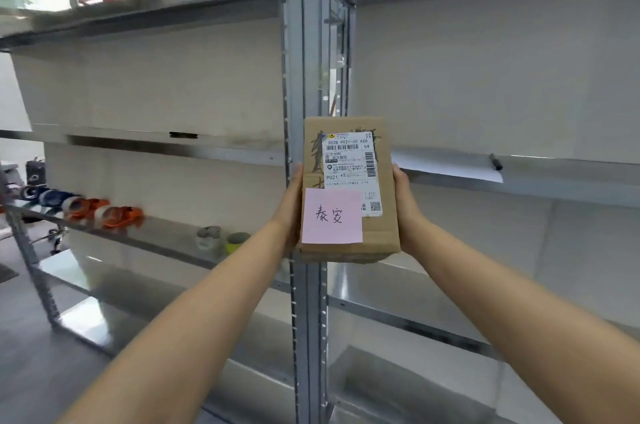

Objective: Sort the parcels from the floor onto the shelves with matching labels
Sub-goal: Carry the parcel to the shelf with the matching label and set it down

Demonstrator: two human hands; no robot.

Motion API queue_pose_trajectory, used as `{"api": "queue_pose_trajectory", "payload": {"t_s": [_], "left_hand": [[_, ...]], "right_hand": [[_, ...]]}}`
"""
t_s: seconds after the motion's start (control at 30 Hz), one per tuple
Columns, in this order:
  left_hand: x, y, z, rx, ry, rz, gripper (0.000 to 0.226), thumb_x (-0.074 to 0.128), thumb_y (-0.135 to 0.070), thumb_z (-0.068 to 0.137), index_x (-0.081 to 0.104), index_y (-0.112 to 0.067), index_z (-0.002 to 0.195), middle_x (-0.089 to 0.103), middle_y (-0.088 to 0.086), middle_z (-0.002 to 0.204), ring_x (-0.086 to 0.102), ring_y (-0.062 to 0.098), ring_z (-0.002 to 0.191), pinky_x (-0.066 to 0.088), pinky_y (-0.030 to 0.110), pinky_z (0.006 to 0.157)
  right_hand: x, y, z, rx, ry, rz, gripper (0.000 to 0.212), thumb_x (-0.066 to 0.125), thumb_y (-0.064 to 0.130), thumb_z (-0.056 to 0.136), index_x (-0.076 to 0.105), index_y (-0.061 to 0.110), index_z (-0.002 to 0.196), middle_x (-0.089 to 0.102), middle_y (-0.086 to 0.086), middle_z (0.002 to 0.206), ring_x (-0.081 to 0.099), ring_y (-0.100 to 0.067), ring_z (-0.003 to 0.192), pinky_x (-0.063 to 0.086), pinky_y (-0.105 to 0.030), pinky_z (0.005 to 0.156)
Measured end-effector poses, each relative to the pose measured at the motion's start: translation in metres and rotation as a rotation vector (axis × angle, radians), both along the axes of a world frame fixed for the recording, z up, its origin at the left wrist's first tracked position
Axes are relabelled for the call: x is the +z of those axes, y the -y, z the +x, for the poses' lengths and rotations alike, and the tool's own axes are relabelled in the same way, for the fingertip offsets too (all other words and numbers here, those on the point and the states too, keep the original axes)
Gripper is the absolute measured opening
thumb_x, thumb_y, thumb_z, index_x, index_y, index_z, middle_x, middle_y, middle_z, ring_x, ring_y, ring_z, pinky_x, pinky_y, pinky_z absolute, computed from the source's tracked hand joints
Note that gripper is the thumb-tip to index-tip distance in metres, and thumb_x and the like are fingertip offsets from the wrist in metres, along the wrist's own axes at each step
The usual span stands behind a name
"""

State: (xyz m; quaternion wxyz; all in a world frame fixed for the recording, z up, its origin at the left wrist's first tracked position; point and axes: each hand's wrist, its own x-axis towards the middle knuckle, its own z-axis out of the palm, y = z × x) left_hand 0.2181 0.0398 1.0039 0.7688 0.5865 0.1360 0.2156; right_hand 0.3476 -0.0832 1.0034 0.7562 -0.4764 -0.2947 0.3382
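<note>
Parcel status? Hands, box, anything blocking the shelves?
Left hand and right hand clamp the cardboard parcel by its sides. Pink note faces camera. Held before the steel upright; no matching shelf label visible.

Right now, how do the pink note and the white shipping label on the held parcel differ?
The pink note is plain with two large handwritten characters; the white shipping label is densely printed with barcodes, codes and a QR square. The pink note sits low on the cardboard parcel, overlapping the white shipping label, which sits higher. Both lie flat on the face toward the camera, between the left hand and right hand.
</note>
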Motion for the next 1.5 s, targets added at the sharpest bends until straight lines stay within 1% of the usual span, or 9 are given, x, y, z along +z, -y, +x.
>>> {"api": "queue_pose_trajectory", "payload": {"t_s": [0.27,0.43,0.53,0.8,0.9,1.03,1.17,1.37,1.5], "left_hand": [[0.019,0.109,0.081,-0.209,0.005,-0.011,0.053,0.030,-0.057,0.094,0.067,-0.020,0.091,0.076,0.004,0.073,0.072,0.018,0.058,0.054,0.023,0.054],[0.025,0.191,0.129,-0.325,0.033,0.013,0.057,0.021,-0.058,0.096,0.065,-0.021,0.095,0.077,0.001,0.072,0.073,0.016,0.060,0.054,0.022,0.052],[0.018,0.237,0.155,-0.388,0.031,-0.043,0.060,0.021,-0.062,0.093,0.066,-0.021,0.099,0.077,0.003,0.081,0.074,0.018,0.064,0.054,0.024,0.057],[0.011,0.366,0.221,-0.621,0.043,-0.079,0.057,0.035,-0.060,0.090,0.067,-0.019,0.112,0.074,0.008,0.104,0.071,0.026,0.085,0.053,0.035,0.075],[0.005,0.410,0.242,-0.659,0.032,-0.091,0.049,0.035,-0.053,0.090,0.070,-0.019,0.100,0.076,0.006,0.094,0.072,0.024,0.076,0.052,0.032,0.070],[-0.003,0.457,0.268,-0.715,0.037,-0.114,0.043,0.035,-0.045,0.091,0.068,-0.018,0.092,0.076,0.004,0.083,0.071,0.020,0.065,0.051,0.028,0.065],[-0.006,0.496,0.284,-0.822,0.026,-0.097,0.047,0.030,-0.046,0.094,0.067,-0.018,0.088,0.076,0.004,0.079,0.071,0.019,0.059,0.053,0.022,0.055],[-0.004,0.546,0.319,-0.956,0.015,-0.076,0.056,0.029,-0.059,0.092,0.070,-0.021,0.095,0.076,0.005,0.097,0.073,0.021,0.071,0.051,0.031,0.067],[-0.002,0.590,0.338,-1.058,-0.017,-0.017,0.069,0.020,-0.071,0.089,0.069,-0.023,0.097,0.076,0.006,0.093,0.073,0.023,0.080,0.050,0.036,0.077]], "right_hand": [[-0.002,0.118,0.053,-0.274,-0.094,0.071,0.048,0.037,0.054,0.090,0.071,0.022,0.080,0.070,-0.004,0.086,0.063,-0.022,0.075,0.047,-0.033,0.066],[0.012,0.212,0.086,-0.370,-0.049,0.079,0.043,0.035,0.047,0.091,0.064,0.020,0.076,0.066,-0.002,0.076,0.061,-0.019,0.064,0.045,-0.029,0.060],[0.012,0.265,0.105,-0.442,-0.012,0.056,0.048,0.035,0.044,0.094,0.066,0.020,0.067,0.070,0.001,0.065,0.064,-0.016,0.056,0.045,-0.029,0.058],[-0.001,0.407,0.134,-0.616,0.001,0.033,0.046,0.030,0.045,0.095,0.065,0.019,0.079,0.071,0.000,0.072,0.065,-0.015,0.059,0.048,-0.026,0.057],[-0.003,0.454,0.144,-0.666,0.006,0.022,0.047,0.033,0.048,0.093,0.068,0.020,0.080,0.071,-0.002,0.080,0.066,-0.018,0.066,0.047,-0.030,0.064],[-0.007,0.507,0.153,-0.753,0.038,-0.009,0.046,0.032,0.045,0.095,0.064,0.020,0.072,0.069,0.002,0.066,0.065,-0.012,0.053,0.045,-0.030,0.059],[-0.015,0.544,0.159,-0.836,0.030,-0.029,0.048,0.030,0.046,0.097,0.065,0.019,0.078,0.071,0.000,0.072,0.066,-0.014,0.059,0.047,-0.029,0.059],[-0.015,0.596,0.165,-0.976,0.063,-0.046,0.047,0.029,0.046,0.097,0.065,0.020,0.079,0.071,0.001,0.072,0.067,-0.013,0.060,0.048,-0.028,0.060],[-0.017,0.639,0.166,-1.099,0.027,-0.069,0.050,0.028,0.048,0.097,0.065,0.020,0.080,0.071,0.001,0.068,0.067,-0.012,0.056,0.050,-0.024,0.054]]}}
